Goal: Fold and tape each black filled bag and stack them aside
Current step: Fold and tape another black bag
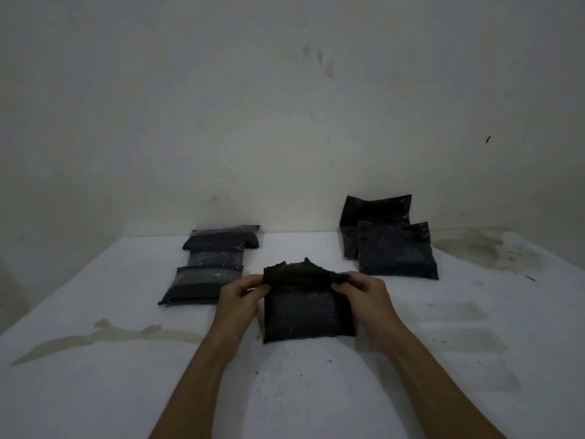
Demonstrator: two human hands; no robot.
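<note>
My left hand [240, 294] pinches the left corner of the loose top flap, and my right hand [361, 291] pinches the right corner; both are clamped on the same strip of plastic, thumbs toward me and fingers curled behind it. The bag [305, 307] I am working on lies flat on the white surface [316, 391], right in front of me and between my wrists, its filled body nearest me and its open mouth [300, 267] standing ragged along the far edge.

I judge the bag to be thin, soft film, slick under the fingers, with a dense loose fill that gives it some weight and lets it slump. The body looks plump and will not fold; only the empty top does. So the corners of the flap are the right place to hold: there the film is doubled and I can pull it taut before I turn it down over the fill. A grip on the middle would only bunch it, and a hard pull might tear the rough edge.

Further out to my left, the finished bags [210, 264] lie in a stack, banded with what looks like clear tape. Well off to my right, two unfolded bags [392, 242] lean near the wall [285, 106]. I see no tape roll.
</note>
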